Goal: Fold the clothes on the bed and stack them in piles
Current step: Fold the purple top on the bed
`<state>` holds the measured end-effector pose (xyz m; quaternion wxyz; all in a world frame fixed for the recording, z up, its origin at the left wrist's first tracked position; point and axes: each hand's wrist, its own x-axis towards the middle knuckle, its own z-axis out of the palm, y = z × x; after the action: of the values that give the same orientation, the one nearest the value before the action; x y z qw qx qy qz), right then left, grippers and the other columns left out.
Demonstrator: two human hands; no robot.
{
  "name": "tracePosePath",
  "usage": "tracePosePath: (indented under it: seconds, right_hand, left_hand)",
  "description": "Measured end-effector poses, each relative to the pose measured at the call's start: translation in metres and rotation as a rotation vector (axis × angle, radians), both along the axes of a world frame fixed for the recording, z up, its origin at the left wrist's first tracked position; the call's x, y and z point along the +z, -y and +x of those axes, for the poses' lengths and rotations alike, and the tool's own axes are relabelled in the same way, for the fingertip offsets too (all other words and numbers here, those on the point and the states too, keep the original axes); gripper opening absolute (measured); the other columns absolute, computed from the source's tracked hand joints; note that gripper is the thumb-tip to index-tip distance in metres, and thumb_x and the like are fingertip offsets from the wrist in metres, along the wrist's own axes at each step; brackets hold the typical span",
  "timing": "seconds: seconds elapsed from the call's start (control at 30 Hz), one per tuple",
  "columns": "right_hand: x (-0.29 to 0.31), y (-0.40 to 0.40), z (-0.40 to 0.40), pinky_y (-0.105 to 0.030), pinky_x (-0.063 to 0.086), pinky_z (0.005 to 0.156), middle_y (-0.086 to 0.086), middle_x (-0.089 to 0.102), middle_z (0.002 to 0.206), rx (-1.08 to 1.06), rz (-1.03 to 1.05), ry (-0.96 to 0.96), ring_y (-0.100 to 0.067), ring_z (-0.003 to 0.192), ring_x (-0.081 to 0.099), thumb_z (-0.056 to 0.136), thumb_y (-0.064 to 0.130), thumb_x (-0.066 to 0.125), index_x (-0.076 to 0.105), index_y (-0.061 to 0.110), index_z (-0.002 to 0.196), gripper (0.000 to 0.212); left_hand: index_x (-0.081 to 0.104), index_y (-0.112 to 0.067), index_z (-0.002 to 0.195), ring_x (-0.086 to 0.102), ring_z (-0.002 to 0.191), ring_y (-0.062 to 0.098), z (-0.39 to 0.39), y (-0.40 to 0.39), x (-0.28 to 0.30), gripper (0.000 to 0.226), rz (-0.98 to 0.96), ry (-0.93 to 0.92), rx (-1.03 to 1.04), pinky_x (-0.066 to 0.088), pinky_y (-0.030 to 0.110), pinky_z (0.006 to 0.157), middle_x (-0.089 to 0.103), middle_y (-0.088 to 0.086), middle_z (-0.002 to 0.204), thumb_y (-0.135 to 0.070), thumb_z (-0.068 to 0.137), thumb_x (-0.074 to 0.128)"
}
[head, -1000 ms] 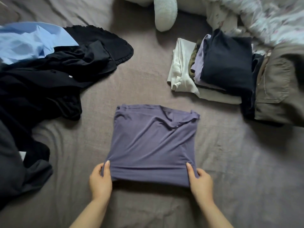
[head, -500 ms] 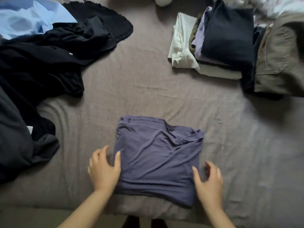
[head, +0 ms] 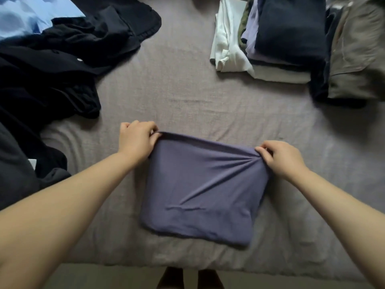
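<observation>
A folded blue-purple garment [head: 200, 190] lies on the grey bed sheet [head: 187, 97] near the front edge. My left hand [head: 136, 140] pinches its far left corner. My right hand [head: 279, 158] pinches its far right corner, and the cloth bunches into creases there. A stack of folded clothes [head: 270, 38], with a dark navy piece on top, stands at the back right. An unfolded heap of black clothes [head: 58, 63] sprawls at the left, with a light blue shirt [head: 27, 15] behind it.
A folded olive-brown garment [head: 358, 51] lies at the far right beside the stack. The bed's front edge [head: 187, 265] runs along the bottom, with floor and feet below it. Bare sheet lies between the heap and the stack.
Both hands moved from the near corners of the blue-purple garment to its far corners and took hold of them. The garment now looks shorter front to back. The camera tilted down.
</observation>
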<state>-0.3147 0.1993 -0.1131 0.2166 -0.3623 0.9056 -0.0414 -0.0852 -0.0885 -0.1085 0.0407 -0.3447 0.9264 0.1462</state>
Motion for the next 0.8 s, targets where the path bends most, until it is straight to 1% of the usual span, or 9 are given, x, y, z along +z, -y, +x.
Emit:
tracePosePath:
  seconds: [0.13,0.23,0.33,0.43,0.57,0.63,0.7,0.73,0.8]
  right_hand:
    - [-0.010,0.016,0.005,-0.045,0.042,0.085,-0.023,0.060,0.102,-0.218,-0.074,-0.041,-0.041,0.102,0.053,0.097,0.027,0.051,0.065,0.004,0.090,0.028]
    - [-0.018,0.021,0.022,-0.044,0.035,0.098,-0.020,0.054,0.123,-0.471,-0.185,-0.056,-0.038,0.118,0.046,0.095,0.034,0.053,0.061,0.006,0.116,0.036]
    - [-0.021,0.009,0.066,-0.041,0.035,0.099,-0.022,0.056,0.120,-0.853,-0.351,0.009,-0.037,0.114,0.049,0.092,0.046,0.053,0.054,0.004,0.120,0.050]
    - [-0.018,-0.019,0.133,-0.041,0.041,0.091,-0.022,0.061,0.105,-1.104,-0.238,0.183,-0.037,0.103,0.056,0.083,0.053,0.065,0.056,0.004,0.104,0.054]
    - [-0.015,-0.038,0.177,-0.036,0.046,0.088,-0.010,0.063,0.103,-1.110,-0.126,0.501,-0.026,0.098,0.061,0.068,0.048,0.081,0.057,0.005,0.105,0.061]
    - [-0.014,-0.035,0.177,-0.031,0.046,0.080,-0.010,0.064,0.095,-1.087,-0.186,0.612,-0.024,0.092,0.061,0.071,0.036,0.082,0.058,0.003,0.100,0.050]
    - [-0.010,-0.033,0.175,-0.026,0.042,0.070,-0.010,0.066,0.084,-1.050,-0.245,0.657,-0.020,0.084,0.060,0.080,0.027,0.077,0.060,0.003,0.084,0.029]
    - [-0.009,-0.037,0.174,-0.026,0.042,0.070,-0.011,0.068,0.084,-1.058,-0.272,0.680,-0.019,0.082,0.059,0.083,0.025,0.073,0.062,0.004,0.081,0.023]
    - [-0.007,-0.051,0.174,-0.030,0.047,0.077,-0.011,0.070,0.090,-1.129,-0.275,0.755,-0.017,0.083,0.060,0.088,0.023,0.069,0.066,0.006,0.081,0.018]
  left_hand:
    - [0.068,-0.021,0.114,0.048,0.111,0.034,-0.004,-0.004,-0.013,0.026,0.137,0.041,0.177,0.033,0.040,0.090,0.060,0.014,0.109,-0.030,0.097,0.051]
    - [0.054,-0.021,0.134,0.040,0.122,0.033,0.003,-0.028,-0.021,0.040,0.257,-0.098,0.477,0.030,0.041,0.102,0.047,0.016,0.127,-0.029,0.095,0.053]
    - [0.044,-0.012,0.140,0.039,0.126,0.036,0.025,-0.072,-0.022,0.051,0.284,-0.179,0.801,0.030,0.041,0.105,0.041,0.020,0.136,-0.034,0.094,0.053]
    - [0.052,-0.009,0.128,0.042,0.125,0.037,0.056,-0.125,-0.019,0.058,0.343,-0.024,0.968,0.032,0.045,0.104,0.048,0.020,0.132,-0.053,0.089,0.053]
    - [0.056,-0.009,0.088,0.057,0.101,0.038,0.099,-0.159,-0.029,0.055,0.546,0.030,0.902,0.043,0.047,0.093,0.063,0.018,0.100,-0.064,0.084,0.049]
    - [0.049,-0.009,0.071,0.058,0.082,0.031,0.106,-0.158,-0.028,0.045,0.704,-0.070,0.869,0.045,0.036,0.077,0.059,0.011,0.073,-0.048,0.093,0.052]
    - [0.050,-0.004,0.070,0.051,0.073,0.021,0.107,-0.153,-0.021,0.035,0.721,-0.100,0.809,0.039,0.017,0.062,0.052,0.006,0.064,-0.026,0.098,0.051]
    - [0.054,0.000,0.074,0.050,0.072,0.019,0.110,-0.148,-0.020,0.033,0.703,-0.123,0.800,0.038,0.015,0.060,0.054,0.006,0.066,-0.021,0.099,0.049]
    - [0.059,0.004,0.078,0.051,0.073,0.019,0.120,-0.139,-0.022,0.032,0.691,-0.166,0.846,0.040,0.027,0.063,0.060,0.012,0.072,-0.019,0.099,0.048]
